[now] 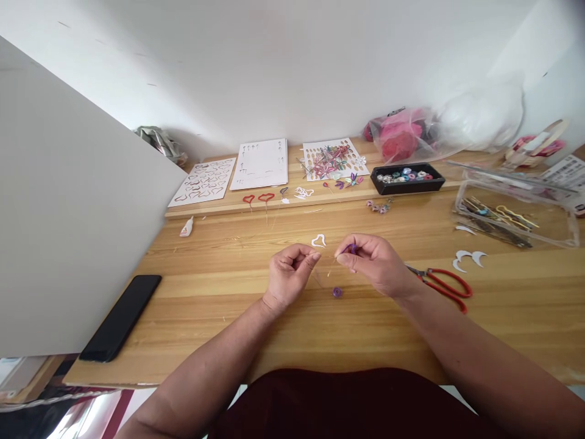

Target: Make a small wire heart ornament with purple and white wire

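Note:
My right hand [369, 263] pinches a small purple thread-wrapped piece [350, 249], with a thin gold wire [329, 271] sticking out below the fingertips. My left hand [293, 274] is closed at thumb and forefinger, just apart from the right. A faint thread [319, 280] hangs from its fingertips toward a small purple spool [337, 292] lying on the wooden table [311, 341]. Beyond the hands lies a white heart-shaped paper outline [319, 241]. Red-handled scissors [445, 285] rest beside my right wrist, their tips partly behind it.
Left are a black phone [121, 317] and a small white bottle [187, 227]. A raised ledge at the back bears cut paper sheets [259, 163], red heart shapes [265, 197] and a black bead tray [407, 186]. White paper crescents [479, 258] and a clear plastic box [560, 228] lie right.

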Motion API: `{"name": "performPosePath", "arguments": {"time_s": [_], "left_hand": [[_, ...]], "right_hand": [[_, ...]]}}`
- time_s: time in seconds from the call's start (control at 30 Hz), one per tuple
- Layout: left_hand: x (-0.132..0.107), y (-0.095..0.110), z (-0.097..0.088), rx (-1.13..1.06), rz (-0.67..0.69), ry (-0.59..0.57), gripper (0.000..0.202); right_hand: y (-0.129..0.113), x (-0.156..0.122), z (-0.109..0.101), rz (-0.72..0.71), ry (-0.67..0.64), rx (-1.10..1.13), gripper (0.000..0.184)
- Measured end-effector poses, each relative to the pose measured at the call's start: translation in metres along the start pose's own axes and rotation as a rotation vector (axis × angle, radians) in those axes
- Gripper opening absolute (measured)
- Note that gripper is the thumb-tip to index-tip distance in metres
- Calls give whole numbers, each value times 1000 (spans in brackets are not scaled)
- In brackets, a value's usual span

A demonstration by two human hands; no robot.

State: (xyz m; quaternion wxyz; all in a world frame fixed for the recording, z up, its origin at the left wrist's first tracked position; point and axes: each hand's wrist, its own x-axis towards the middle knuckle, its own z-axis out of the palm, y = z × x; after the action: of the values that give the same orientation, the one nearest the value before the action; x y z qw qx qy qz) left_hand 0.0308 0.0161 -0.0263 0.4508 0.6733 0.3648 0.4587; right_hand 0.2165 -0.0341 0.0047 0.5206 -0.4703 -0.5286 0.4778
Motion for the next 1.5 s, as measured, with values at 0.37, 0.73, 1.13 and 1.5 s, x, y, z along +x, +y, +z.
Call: {"name": "performPosePath", "arguments": {"time_s": [0.37, 0.73, 1.13, 1.5], "left_hand": [[-14, 2, 7, 323, 432, -94, 11], [-7, 8, -3, 320, 408, -28, 10], [1, -2, -7, 180, 185, 73, 17], [2, -6, -4, 26, -28, -30, 27]], "right_hand": [[14, 4, 8, 42, 271, 57, 29], [7, -3, 5, -500, 114, -827, 15], [7, 2, 0, -43, 160, -258, 16], [2, 2, 2, 46, 109, 49, 24]]}}
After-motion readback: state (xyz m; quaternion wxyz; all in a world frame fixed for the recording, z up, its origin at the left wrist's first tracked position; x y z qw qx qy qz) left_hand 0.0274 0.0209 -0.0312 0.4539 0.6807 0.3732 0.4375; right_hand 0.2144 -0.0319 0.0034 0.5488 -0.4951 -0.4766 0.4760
